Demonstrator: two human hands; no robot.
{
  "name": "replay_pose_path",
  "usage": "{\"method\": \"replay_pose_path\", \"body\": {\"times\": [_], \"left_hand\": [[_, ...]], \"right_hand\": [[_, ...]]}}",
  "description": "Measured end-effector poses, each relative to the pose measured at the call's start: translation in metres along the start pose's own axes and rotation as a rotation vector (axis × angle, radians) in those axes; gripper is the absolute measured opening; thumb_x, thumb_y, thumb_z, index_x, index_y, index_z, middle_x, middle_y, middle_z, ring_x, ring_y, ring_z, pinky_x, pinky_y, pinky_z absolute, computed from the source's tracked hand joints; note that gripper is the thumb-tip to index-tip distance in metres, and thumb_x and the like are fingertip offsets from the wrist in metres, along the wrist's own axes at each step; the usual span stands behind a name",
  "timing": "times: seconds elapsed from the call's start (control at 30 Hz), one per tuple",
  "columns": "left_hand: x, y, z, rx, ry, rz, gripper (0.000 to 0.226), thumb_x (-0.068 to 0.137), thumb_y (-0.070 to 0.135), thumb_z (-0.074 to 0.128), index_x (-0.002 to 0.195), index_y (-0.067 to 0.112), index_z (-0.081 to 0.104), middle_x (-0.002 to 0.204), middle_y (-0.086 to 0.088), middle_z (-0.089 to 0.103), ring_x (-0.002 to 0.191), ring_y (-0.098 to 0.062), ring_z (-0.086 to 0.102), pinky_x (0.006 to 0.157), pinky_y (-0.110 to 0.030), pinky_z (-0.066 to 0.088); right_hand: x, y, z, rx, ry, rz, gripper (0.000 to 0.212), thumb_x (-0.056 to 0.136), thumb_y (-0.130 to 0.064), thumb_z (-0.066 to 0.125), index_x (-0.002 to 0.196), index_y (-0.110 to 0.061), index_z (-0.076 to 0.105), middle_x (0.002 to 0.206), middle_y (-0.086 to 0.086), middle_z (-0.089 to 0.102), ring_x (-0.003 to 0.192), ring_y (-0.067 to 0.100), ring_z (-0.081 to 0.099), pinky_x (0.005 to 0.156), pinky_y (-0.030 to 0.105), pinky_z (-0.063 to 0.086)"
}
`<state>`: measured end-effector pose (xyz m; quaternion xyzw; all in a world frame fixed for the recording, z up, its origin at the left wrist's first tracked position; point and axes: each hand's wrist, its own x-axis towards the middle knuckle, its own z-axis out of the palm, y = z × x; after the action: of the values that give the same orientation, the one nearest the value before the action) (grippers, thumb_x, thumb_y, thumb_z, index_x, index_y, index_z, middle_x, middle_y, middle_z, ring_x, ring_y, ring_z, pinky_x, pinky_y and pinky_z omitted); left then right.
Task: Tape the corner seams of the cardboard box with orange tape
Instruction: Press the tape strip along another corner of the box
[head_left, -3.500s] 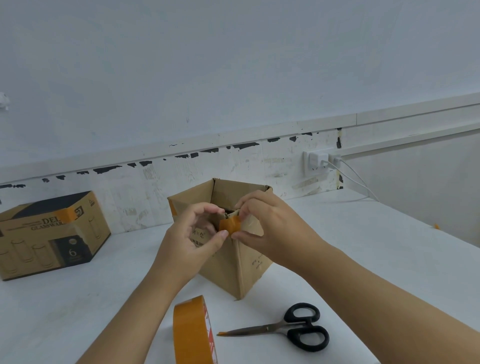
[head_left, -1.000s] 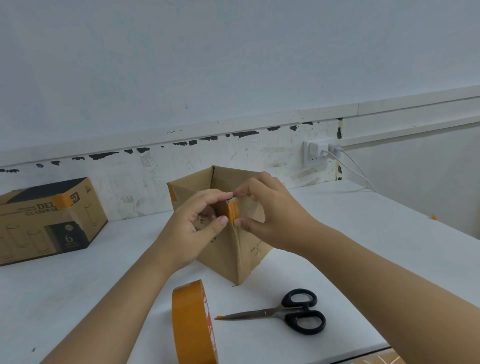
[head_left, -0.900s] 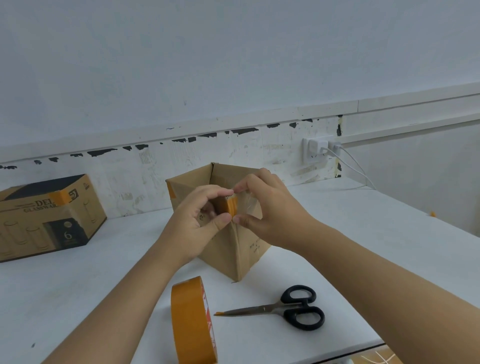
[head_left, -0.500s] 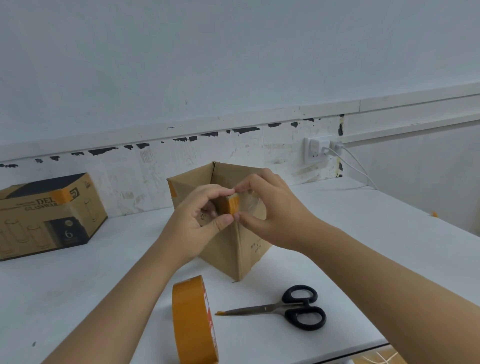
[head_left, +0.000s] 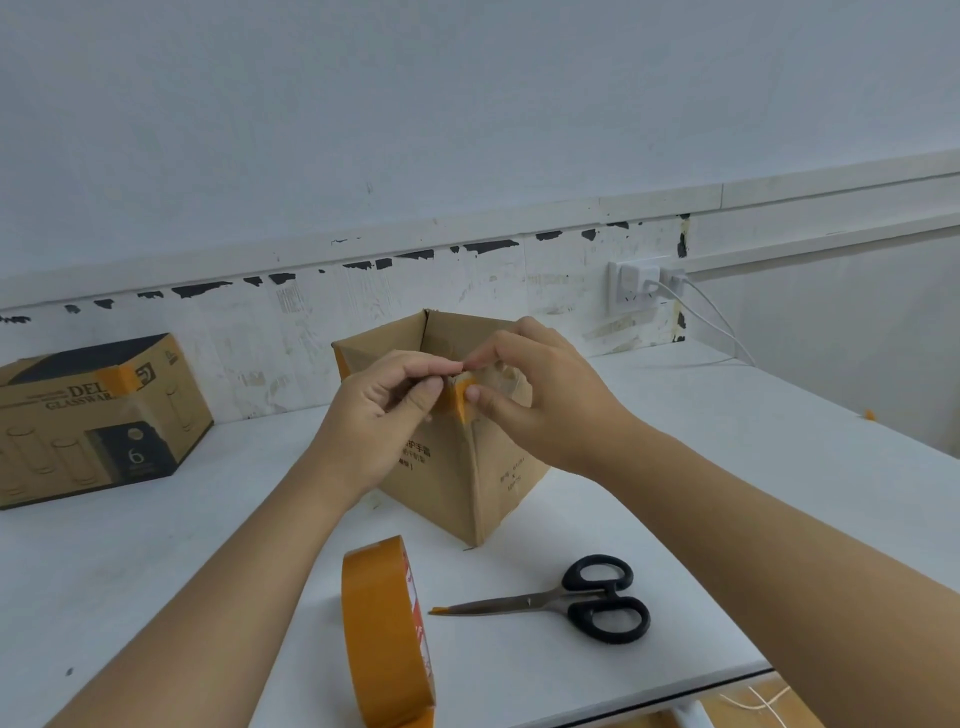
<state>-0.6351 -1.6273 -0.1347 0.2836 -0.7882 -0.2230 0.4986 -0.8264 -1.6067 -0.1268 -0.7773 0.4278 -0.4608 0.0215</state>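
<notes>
You are smoothing a short orange tape strip (head_left: 461, 401) over the near top corner of the cardboard box (head_left: 457, 467). Your left hand (head_left: 387, 410) and right hand (head_left: 540, 395) pinch it from either side, fingertips nearly touching. Next, press it flat down the seam; the tape roll (head_left: 384, 634) and scissors (head_left: 571, 603) wait on the counter (head_left: 156, 545) below your wrists.

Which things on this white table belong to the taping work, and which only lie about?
In use: open brown cardboard box; orange tape strip on its near top corner, pressed by left hand and right hand; orange tape roll; black-handled scissors.

Lying about: printed glassware carton; white wall chargers.
</notes>
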Motion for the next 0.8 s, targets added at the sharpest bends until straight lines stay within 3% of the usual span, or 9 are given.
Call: {"method": "replay_pose_path", "body": {"times": [0.17, 0.33, 0.43, 0.57, 0.8], "left_hand": [[0.001, 0.001, 0.006, -0.029, 0.044, -0.022, 0.022, 0.086, 0.028, 0.059, 0.105, 0.035, 0.067, 0.094, 0.004, 0.067, 0.084, -0.01, 0.06, 0.077, -0.02, 0.051], [0.002, -0.004, 0.004, -0.069, 0.015, -0.03, 0.028, 0.087, 0.031, 0.056, 0.108, 0.048, 0.065, 0.099, 0.008, 0.068, 0.092, -0.009, 0.062, 0.079, -0.017, 0.051], [0.003, -0.008, 0.007, -0.074, 0.044, -0.021, 0.025, 0.087, 0.031, 0.058, 0.107, 0.044, 0.067, 0.098, 0.006, 0.069, 0.09, -0.011, 0.062, 0.08, -0.021, 0.052], [0.001, -0.012, 0.007, -0.133, 0.062, -0.025, 0.023, 0.086, 0.038, 0.059, 0.107, 0.041, 0.067, 0.098, 0.01, 0.07, 0.092, -0.004, 0.064, 0.079, -0.014, 0.05], [0.004, -0.01, 0.008, -0.155, 0.072, -0.03, 0.024, 0.085, 0.028, 0.058, 0.1, 0.043, 0.069, 0.093, 0.012, 0.07, 0.088, -0.001, 0.063, 0.075, -0.011, 0.05]], "right_hand": [[-0.001, -0.002, 0.004, 0.043, 0.046, 0.023, 0.012, 0.087, -0.03, 0.064, 0.099, -0.028, 0.066, 0.098, -0.012, 0.053, 0.096, 0.007, 0.047, 0.078, 0.017, 0.038], [-0.001, -0.003, 0.003, 0.027, 0.048, 0.03, 0.011, 0.089, -0.034, 0.061, 0.097, -0.028, 0.066, 0.094, -0.014, 0.05, 0.093, 0.007, 0.047, 0.077, 0.021, 0.04], [-0.002, -0.004, 0.002, 0.034, 0.057, 0.025, 0.011, 0.09, -0.033, 0.06, 0.097, -0.028, 0.066, 0.093, -0.015, 0.049, 0.092, 0.005, 0.045, 0.076, 0.019, 0.039], [-0.002, -0.007, 0.003, 0.028, 0.059, 0.041, 0.01, 0.09, -0.033, 0.059, 0.096, -0.028, 0.066, 0.096, -0.012, 0.052, 0.094, 0.009, 0.047, 0.079, 0.029, 0.046], [-0.003, -0.009, 0.005, 0.054, 0.07, 0.055, 0.011, 0.09, -0.034, 0.059, 0.096, -0.026, 0.065, 0.099, -0.009, 0.054, 0.097, 0.008, 0.047, 0.081, 0.028, 0.045]]}}
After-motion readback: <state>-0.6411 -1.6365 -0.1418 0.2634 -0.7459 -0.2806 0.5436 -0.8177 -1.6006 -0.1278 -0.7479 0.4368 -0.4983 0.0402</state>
